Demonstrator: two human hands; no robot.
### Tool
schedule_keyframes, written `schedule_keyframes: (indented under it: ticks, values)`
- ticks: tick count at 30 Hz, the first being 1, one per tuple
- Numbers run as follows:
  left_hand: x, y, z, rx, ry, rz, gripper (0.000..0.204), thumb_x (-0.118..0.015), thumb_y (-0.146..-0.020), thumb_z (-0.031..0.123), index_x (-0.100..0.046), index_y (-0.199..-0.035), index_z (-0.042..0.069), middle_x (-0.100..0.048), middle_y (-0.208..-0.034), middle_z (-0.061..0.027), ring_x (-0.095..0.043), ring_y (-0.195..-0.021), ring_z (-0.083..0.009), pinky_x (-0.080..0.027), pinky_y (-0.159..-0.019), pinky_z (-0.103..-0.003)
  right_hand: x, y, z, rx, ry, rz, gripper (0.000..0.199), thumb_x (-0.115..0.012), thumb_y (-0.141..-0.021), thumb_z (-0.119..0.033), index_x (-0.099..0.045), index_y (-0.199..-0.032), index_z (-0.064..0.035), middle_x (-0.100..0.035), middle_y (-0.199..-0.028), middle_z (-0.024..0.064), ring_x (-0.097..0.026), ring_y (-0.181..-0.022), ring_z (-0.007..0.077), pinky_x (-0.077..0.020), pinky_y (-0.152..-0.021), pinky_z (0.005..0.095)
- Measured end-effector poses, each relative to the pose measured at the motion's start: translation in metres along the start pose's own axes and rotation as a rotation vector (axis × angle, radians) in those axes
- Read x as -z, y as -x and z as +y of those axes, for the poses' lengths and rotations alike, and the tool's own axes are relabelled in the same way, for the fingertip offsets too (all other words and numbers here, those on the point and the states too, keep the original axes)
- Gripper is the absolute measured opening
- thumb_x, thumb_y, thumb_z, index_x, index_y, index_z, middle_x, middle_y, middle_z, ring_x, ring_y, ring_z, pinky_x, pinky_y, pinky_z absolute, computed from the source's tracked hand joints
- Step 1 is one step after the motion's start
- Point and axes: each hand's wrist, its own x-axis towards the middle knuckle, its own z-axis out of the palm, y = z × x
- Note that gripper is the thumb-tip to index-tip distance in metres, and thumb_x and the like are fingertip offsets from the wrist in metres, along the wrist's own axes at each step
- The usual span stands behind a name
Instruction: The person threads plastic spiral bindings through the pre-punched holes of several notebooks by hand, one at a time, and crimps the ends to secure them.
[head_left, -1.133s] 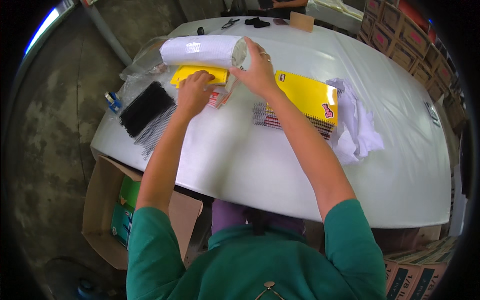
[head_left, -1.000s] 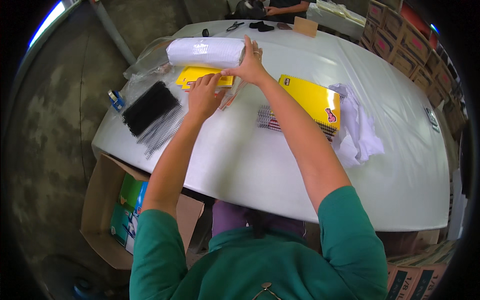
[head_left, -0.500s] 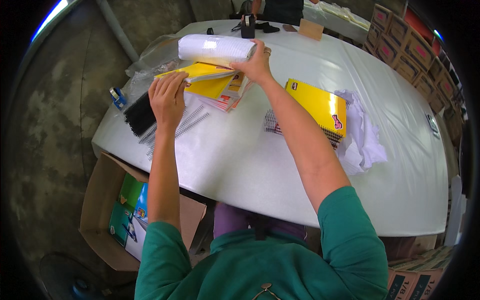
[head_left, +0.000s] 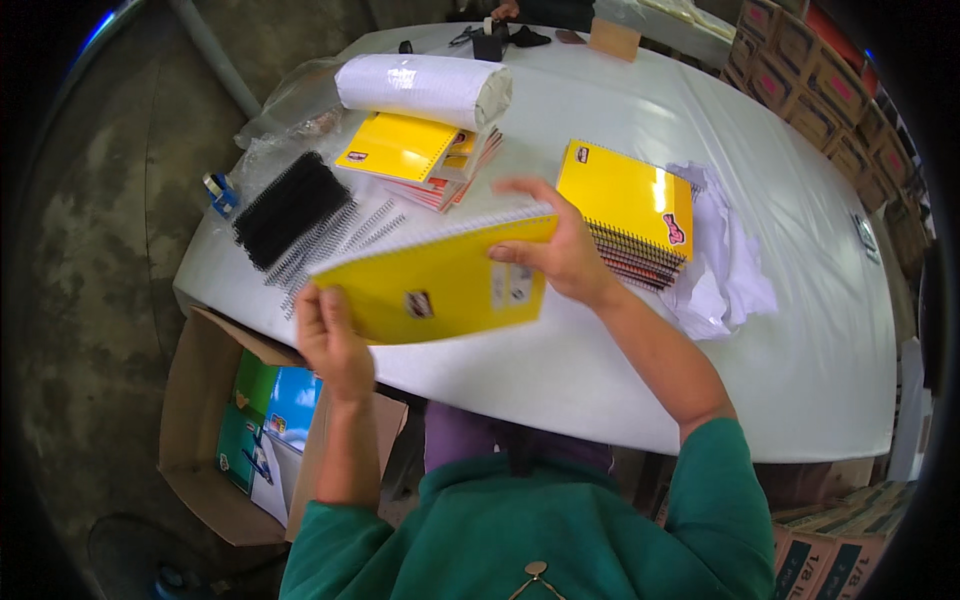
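Note:
Both hands hold a yellow notebook [head_left: 450, 275] tilted above the near part of the table. My left hand [head_left: 337, 345] grips its lower left corner. My right hand [head_left: 565, 245] pinches its right end, thumb on the cover. Small holes run along its upper edge, with no coil visible in them. Beyond it, a white wrapped bundle [head_left: 415, 86] rests on a pile of yellow notebooks [head_left: 400, 145]. To their left lie a bunch of black spiral coils [head_left: 290, 210] and several loose coils [head_left: 370, 230]. A stack of spiral-bound yellow notebooks [head_left: 625, 200] sits right of my right hand.
Crumpled white paper [head_left: 728, 265] lies beside the bound stack. An open cardboard box [head_left: 190, 420] with notebooks stands at the lower left. A blue tape dispenser [head_left: 220, 193] is by the left edge, a black one [head_left: 488, 44] at the back. A co-worker's hand [head_left: 507, 10] shows beyond.
The yellow notebook has come off the pile under the white bundle and toward me, now held in both hands. My right hand has let go of the bundle, which rests on the pile.

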Motion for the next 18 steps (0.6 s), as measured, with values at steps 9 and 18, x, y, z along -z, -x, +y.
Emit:
schedule_keyframes:
  ticks: [9, 18]
  values:
    - [-0.012, 0.058, -0.064, 0.560, -0.141, -0.729, 0.037, -0.058, -0.077, 0.001, -0.049, -0.113, 0.000, -0.058, -0.106, -0.0078, -0.054, -0.099, -0.0158, -0.041, -0.088, -0.031, 0.035, 0.097, 0.021, -0.131, -0.229, 0.071, 0.032, -0.070, -0.073, 0.000, -0.056, -0.101, -0.0002, -0.064, -0.100, 0.0112, -0.060, -0.087, 0.0154, -0.0477, -0.078, 0.0269]
    - [0.024, -0.082, -0.132, -0.295, -1.507, -0.513, 0.028, -0.050, -0.088, 0.021, -0.055, -0.108, 0.002, -0.060, -0.099, -0.0187, -0.058, -0.091, -0.0340, -0.046, -0.079, -0.040, 0.058, 0.118, 0.024, -0.053, 0.176, 0.084, 0.030, -0.060, -0.081, 0.002, -0.061, -0.111, 0.0005, -0.066, -0.101, 0.0085, -0.058, -0.087, 0.0090, -0.0463, -0.078, 0.0217]
